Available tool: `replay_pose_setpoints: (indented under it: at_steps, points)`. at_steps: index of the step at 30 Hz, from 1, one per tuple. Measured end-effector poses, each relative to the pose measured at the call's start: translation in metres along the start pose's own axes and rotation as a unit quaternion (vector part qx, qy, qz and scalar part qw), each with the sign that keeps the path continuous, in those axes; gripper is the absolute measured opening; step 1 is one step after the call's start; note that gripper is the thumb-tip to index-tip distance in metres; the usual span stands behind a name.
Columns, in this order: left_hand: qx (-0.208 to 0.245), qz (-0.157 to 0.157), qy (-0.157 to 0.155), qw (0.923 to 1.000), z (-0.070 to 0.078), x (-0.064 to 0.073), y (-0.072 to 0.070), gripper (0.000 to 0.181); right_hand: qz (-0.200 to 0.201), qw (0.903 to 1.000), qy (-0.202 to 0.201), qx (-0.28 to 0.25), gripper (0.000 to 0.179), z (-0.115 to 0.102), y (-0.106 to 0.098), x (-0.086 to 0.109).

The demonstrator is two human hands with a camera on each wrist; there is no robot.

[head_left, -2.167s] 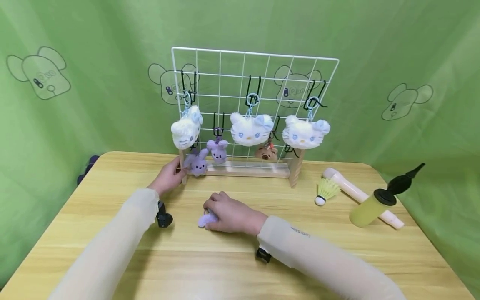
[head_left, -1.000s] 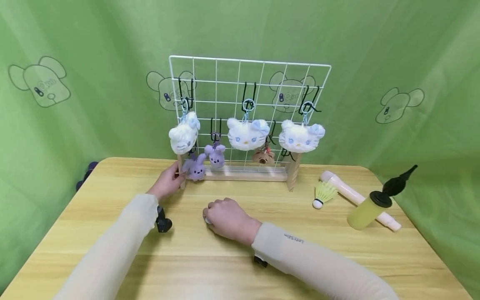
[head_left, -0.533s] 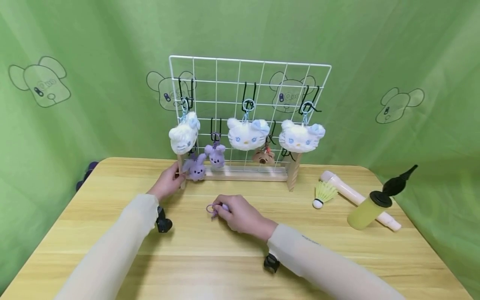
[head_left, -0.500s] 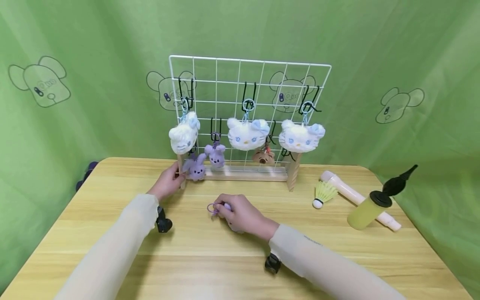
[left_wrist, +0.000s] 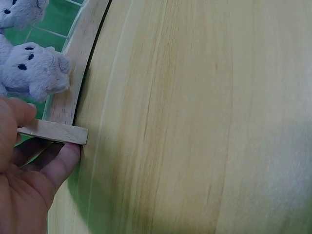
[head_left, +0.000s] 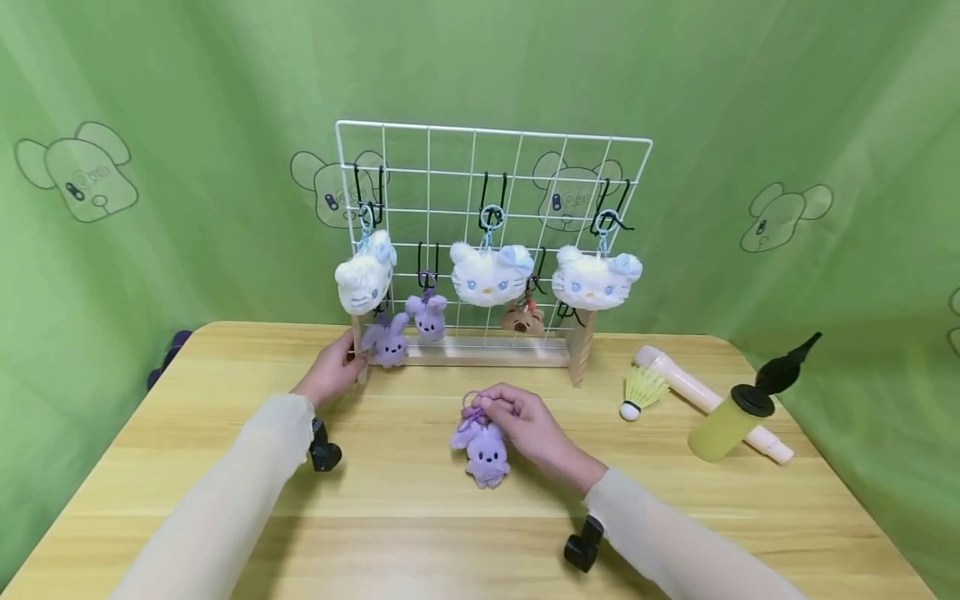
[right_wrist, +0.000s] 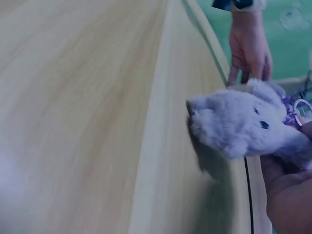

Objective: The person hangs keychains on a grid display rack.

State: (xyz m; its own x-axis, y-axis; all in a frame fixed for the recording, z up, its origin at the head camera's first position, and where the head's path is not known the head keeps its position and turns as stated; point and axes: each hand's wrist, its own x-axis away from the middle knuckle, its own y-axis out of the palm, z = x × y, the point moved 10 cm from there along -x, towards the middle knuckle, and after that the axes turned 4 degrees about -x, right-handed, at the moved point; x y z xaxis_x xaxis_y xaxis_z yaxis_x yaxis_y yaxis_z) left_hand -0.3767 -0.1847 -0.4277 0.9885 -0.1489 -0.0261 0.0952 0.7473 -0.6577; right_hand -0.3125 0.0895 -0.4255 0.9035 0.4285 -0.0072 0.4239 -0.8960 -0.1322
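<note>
My right hand [head_left: 528,423] pinches the strap and ring end of a purple plush bunny keychain [head_left: 487,457], which hangs upright over the middle of the table. In the right wrist view the same plush keychain [right_wrist: 239,119] fills the space beside my fingers. My left hand [head_left: 332,369] grips the left wooden foot [left_wrist: 58,130] of a white wire grid rack [head_left: 517,133], thumb on one side and fingers on the other. Two more purple bunny keychains, one of them a lower-left bunny [head_left: 390,343], hang on the rack near that hand.
White cat-face plush keychains [head_left: 491,273] hang from the upper black hooks, and a brown bear keychain [head_left: 522,319] hangs lower. At the table's right lie a shuttlecock [head_left: 642,392], a pale pink microphone-shaped object [head_left: 678,377] and a yellow-green bottle with a black nozzle [head_left: 720,429].
My right hand has moved right and lifted the purple bunny, which was mostly hidden under the fingers and now hangs in plain sight. The left hand keeps its grip on the rack foot.
</note>
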Motion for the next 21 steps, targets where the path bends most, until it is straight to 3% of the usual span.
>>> replay_pose_setpoints:
  at_steps: [7,15,21]
  points:
    - [0.004,-0.004,-0.003,1.0000,-0.002,0.000,0.002,0.056,0.086,0.9943,-0.002,-0.063,0.028,-0.003,-0.047,0.013]
    - [0.004,-0.006,-0.004,1.0000,-0.002,-0.001,0.003,0.055,0.201,0.9773,-0.053,-0.041,0.025,-0.029,-0.112,0.025]
    - [0.006,-0.009,-0.005,0.9999,-0.002,0.000,0.002,0.054,0.261,0.9617,-0.077,-0.031,0.026,-0.041,-0.142,0.023]
